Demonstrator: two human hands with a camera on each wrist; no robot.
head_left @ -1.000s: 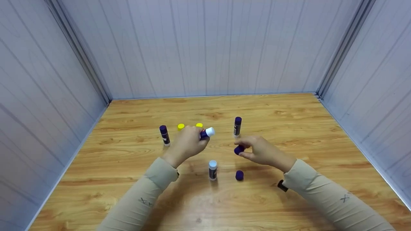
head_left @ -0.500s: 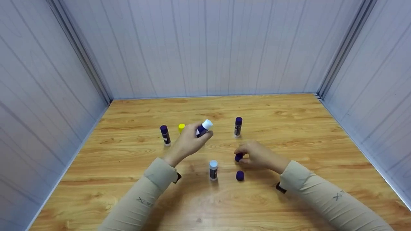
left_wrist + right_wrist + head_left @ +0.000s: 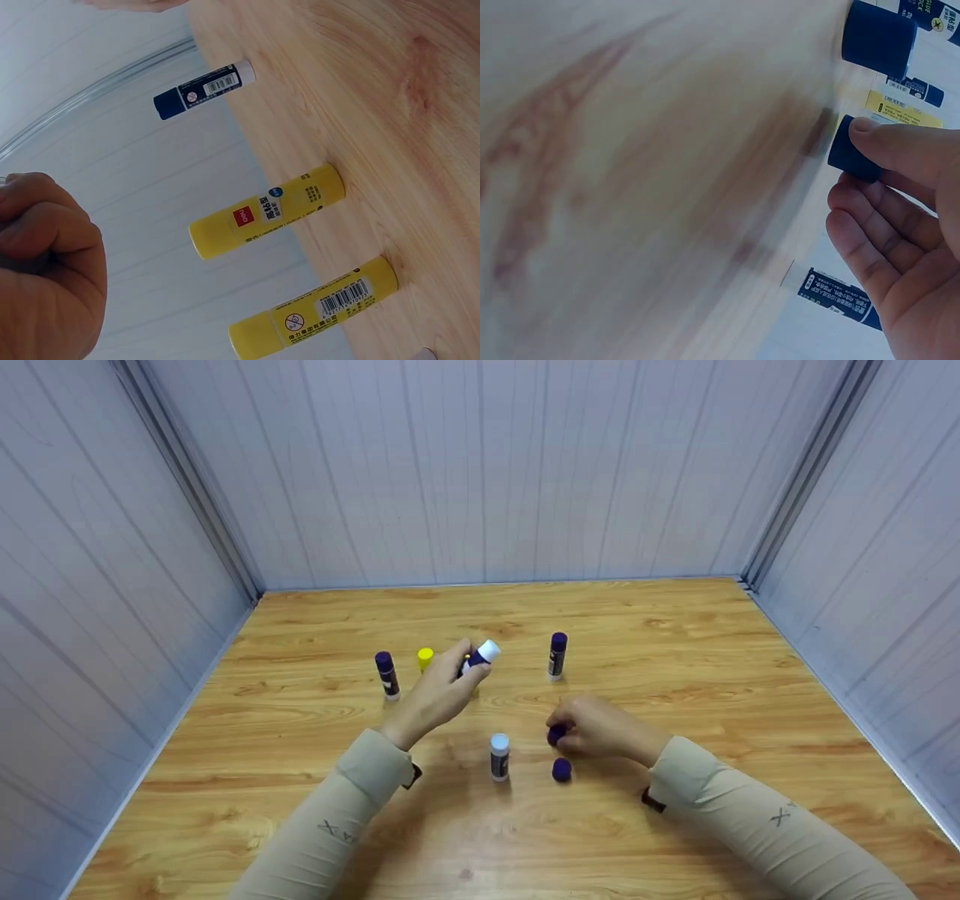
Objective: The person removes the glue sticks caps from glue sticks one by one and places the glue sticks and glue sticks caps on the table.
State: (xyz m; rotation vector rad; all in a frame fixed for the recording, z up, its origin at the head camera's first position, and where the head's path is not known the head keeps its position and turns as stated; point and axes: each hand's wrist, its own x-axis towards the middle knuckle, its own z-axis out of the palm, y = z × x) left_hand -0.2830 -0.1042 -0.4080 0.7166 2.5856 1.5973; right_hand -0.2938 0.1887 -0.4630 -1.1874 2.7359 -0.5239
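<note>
In the head view my left hand (image 3: 435, 694) grips a dark blue glue stick (image 3: 480, 656), tilted, its white end pointing up and right. Only my curled fingers show clearly in the left wrist view. My right hand (image 3: 604, 729) pinches a dark blue cap (image 3: 556, 734) low over the table, between thumb and fingers; the right wrist view shows this cap (image 3: 850, 152) too. A second dark cap (image 3: 562, 769) stands just in front of that hand. To its left, a glue stick (image 3: 499, 759) with a pale top stands upright.
Capped dark blue glue sticks stand upright at the left (image 3: 387, 676) and back right (image 3: 556, 657). Two yellow glue sticks, one nearer the dark stick (image 3: 266, 212) and one further along (image 3: 315, 307), stand behind my left hand. Panelled walls (image 3: 480, 472) enclose the wooden table (image 3: 675, 630).
My right hand has moved down and toward me with the cap, close to the other cap. My left hand has shifted slightly, and its glue stick now tilts more upward.
</note>
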